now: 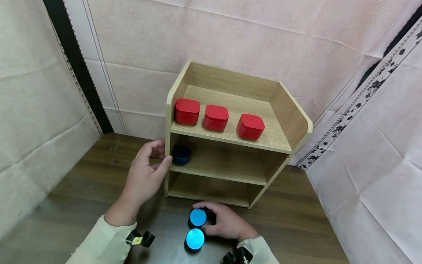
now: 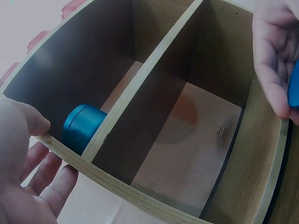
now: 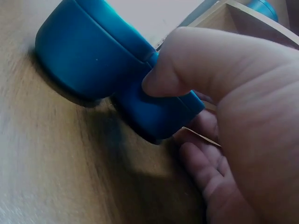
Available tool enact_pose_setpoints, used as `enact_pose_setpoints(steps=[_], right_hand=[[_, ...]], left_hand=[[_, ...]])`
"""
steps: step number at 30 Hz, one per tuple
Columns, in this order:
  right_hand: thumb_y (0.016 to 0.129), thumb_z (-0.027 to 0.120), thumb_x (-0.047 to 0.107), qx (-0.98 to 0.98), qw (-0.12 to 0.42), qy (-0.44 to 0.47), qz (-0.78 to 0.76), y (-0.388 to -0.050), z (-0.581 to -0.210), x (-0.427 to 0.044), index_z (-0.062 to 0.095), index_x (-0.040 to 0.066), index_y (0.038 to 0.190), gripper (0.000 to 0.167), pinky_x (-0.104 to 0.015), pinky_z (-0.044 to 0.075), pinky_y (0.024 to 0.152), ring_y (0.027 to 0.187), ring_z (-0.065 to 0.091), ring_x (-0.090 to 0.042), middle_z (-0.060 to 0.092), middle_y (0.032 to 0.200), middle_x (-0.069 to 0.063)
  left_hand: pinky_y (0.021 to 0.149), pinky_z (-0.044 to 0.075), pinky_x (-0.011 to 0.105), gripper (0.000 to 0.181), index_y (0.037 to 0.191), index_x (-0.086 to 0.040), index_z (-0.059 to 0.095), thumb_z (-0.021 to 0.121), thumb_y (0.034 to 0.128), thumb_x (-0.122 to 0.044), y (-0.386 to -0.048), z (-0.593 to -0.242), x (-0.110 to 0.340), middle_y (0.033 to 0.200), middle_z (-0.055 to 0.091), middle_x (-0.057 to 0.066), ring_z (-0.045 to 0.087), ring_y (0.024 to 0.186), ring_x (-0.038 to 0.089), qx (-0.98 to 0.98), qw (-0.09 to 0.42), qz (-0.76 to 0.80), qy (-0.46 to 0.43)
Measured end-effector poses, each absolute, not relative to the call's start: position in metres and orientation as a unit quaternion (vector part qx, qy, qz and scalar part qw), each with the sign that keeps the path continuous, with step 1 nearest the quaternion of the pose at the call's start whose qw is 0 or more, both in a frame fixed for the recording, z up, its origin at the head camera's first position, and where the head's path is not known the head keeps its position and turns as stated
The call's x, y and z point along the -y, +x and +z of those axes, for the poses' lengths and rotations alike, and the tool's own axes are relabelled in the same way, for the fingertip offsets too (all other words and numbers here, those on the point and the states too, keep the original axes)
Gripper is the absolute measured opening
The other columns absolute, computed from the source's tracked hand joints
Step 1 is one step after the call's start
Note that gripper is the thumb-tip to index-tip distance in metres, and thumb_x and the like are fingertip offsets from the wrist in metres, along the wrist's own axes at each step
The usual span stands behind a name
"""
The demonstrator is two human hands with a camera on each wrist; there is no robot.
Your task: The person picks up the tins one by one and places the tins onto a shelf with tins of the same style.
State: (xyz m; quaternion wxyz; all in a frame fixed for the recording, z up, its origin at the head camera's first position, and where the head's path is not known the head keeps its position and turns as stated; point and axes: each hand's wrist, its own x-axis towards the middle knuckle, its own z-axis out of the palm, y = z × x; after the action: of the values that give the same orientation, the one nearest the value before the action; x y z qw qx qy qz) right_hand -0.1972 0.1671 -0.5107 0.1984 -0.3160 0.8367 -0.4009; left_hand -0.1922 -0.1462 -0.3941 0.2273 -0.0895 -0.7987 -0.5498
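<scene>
My left hand (image 1: 144, 175) grips the left side panel of a small wooden shelf (image 1: 227, 163), its thumb at the front edge and its other fingers outside. Just inside that panel, on the middle level, sits a round blue tin (image 1: 181, 158). Below, on the table, two more round blue tins stand one in front of the other. The farther blue tin (image 1: 197, 217) is between the thumb and fingers of my right hand (image 1: 227, 221). Touching or almost touching it is the nearer blue tin (image 3: 84, 51), which no hand holds.
On the shelf's top level stand three red rounded boxes: a left box (image 1: 187, 112), a middle box (image 1: 215, 118) and a right box (image 1: 251, 127). The shelf stands on a brown wooden table (image 1: 290, 223). Pale cloth (image 1: 138, 40) hangs behind and at both sides.
</scene>
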Motion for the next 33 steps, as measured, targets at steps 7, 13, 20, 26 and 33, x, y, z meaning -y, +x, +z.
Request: enact_pose_setpoints(steps=[7, 13, 20, 26, 33], right_hand=[[0.101, 0.082, 0.028, -0.843, 0.193, -0.303, -0.399, -0.195, -0.512, -0.166, 0.063, 0.041, 0.155, 0.059, -0.033, 0.048, 0.120, 0.136, 0.061, -0.007, 0.065, 0.153, 0.020], [0.100, 0.084, 0.029, -0.844, 0.185, -0.299, -0.405, -0.193, -0.510, -0.165, 0.065, 0.041, 0.152, 0.056, -0.032, 0.050, 0.115, 0.131, 0.062, -0.008, 0.069, 0.146, 0.018], [0.099, 0.084, 0.032, -0.852, 0.174, -0.291, -0.398, -0.194, -0.506, -0.166, 0.064, 0.041, 0.152, 0.057, -0.031, 0.051, 0.113, 0.127, 0.063, -0.007, 0.068, 0.147, 0.019], [0.097, 0.086, 0.029, -0.853, 0.155, -0.302, -0.397, -0.196, -0.499, -0.166, 0.064, 0.038, 0.152, 0.060, -0.035, 0.050, 0.117, 0.132, 0.064, -0.008, 0.068, 0.147, 0.019], [0.097, 0.086, 0.026, -0.852, 0.144, -0.302, -0.403, -0.197, -0.489, -0.167, 0.065, 0.035, 0.150, 0.058, -0.036, 0.051, 0.117, 0.131, 0.063, -0.010, 0.068, 0.144, 0.018]], left_hand=[[0.093, 0.065, 0.029, 0.041, 0.149, -0.010, 0.058, 0.072, 0.1115, -0.019, -0.192, -0.394, 0.146, 0.134, 0.065, 0.010, 0.063, 0.120, 0.023, 0.799, 0.226, -0.550, -0.089], [0.092, 0.065, 0.030, 0.041, 0.149, -0.009, 0.058, 0.072, 0.1113, -0.019, -0.192, -0.393, 0.146, 0.134, 0.064, 0.010, 0.063, 0.120, 0.023, 0.800, 0.230, -0.546, -0.088], [0.093, 0.065, 0.029, 0.042, 0.150, -0.009, 0.058, 0.071, 0.1116, -0.019, -0.192, -0.393, 0.145, 0.135, 0.064, 0.010, 0.063, 0.120, 0.023, 0.800, 0.228, -0.548, -0.089], [0.093, 0.065, 0.027, 0.042, 0.150, -0.010, 0.058, 0.071, 0.1119, -0.020, -0.192, -0.393, 0.145, 0.135, 0.064, 0.010, 0.063, 0.120, 0.022, 0.801, 0.226, -0.548, -0.086], [0.092, 0.064, 0.023, 0.042, 0.150, -0.011, 0.058, 0.071, 0.1120, -0.020, -0.192, -0.394, 0.145, 0.135, 0.064, 0.009, 0.063, 0.120, 0.022, 0.800, 0.224, -0.549, -0.087]])
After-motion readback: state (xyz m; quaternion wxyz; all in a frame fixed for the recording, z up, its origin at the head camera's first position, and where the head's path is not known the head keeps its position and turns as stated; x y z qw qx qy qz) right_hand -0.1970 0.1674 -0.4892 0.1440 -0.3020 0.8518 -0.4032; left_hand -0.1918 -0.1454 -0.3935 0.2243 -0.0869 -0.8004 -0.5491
